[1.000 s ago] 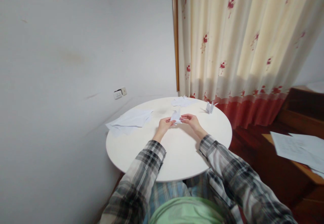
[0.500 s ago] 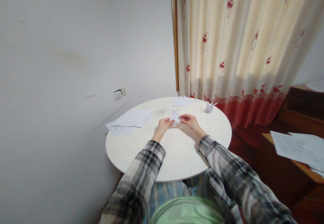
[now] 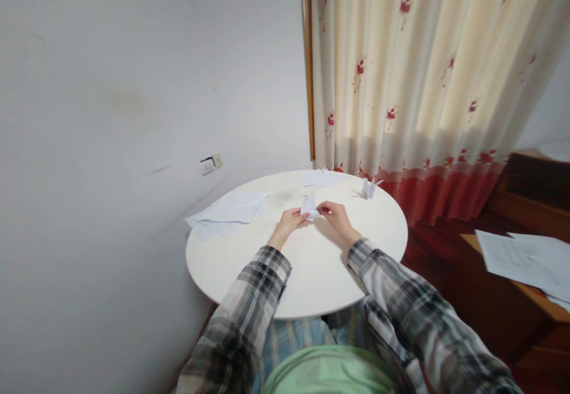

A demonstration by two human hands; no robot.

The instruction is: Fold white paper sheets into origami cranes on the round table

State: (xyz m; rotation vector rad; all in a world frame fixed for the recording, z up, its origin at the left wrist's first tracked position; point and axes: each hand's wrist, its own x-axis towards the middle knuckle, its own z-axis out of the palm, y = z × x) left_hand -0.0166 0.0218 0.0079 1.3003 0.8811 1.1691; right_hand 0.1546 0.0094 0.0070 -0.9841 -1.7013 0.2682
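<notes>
A small piece of folded white paper [image 3: 308, 205] is held just above the middle of the round white table [image 3: 307, 290]. My left hand [image 3: 290, 220] is closed on its left side, the thumb lying across the lower edge. From the other side, my right hand [image 3: 333, 213] pinches the paper's right edge between thumb and fingers. A pointed flap stands up at the top of the paper; its finer folds are too small to make out. Toward the right back of the table stands a folded paper figure [image 3: 369, 188] with pointed tips, perhaps a crane.
White paper sheets [image 3: 231, 210] lie at the table's left edge. Crumpled or torn paper [image 3: 320, 177] rests at the back. A wall with a socket [image 3: 207, 166] is on the left, a curtain [image 3: 401, 85] behind. Printed sheets [image 3: 525, 260] lie on wooden furniture at right.
The folded paper has turned slightly between my hands. My right fingers have shifted a little and now pinch its right edge more tightly. Everything else looks the same.
</notes>
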